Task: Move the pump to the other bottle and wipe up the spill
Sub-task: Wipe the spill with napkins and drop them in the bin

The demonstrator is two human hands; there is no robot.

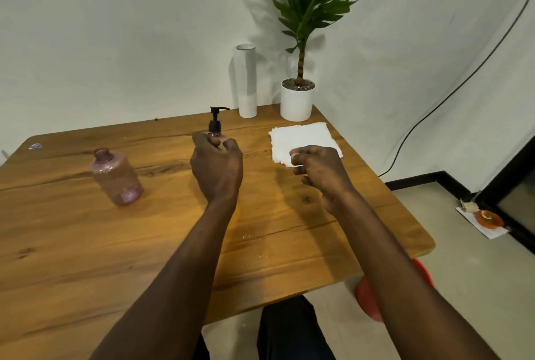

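A black pump (215, 120) stands on a bottle that my left hand (217, 167) hides almost wholly; the hand is wrapped around that bottle at mid-table. An open pink bottle (115, 175) with no pump stands apart on the left of the wooden table (72, 244). My right hand (318, 170) hovers with curled fingers over the near edge of a stack of white paper towels (302, 138); whether it pinches a sheet I cannot tell. A few small shiny droplets (262, 255) lie on the table near me.
A white cylinder (246, 81) and a potted plant (298, 99) stand at the table's far edge. A small clear drop (35, 146) sits at the far left corner. A red stool (373, 293) is under the table's right edge.
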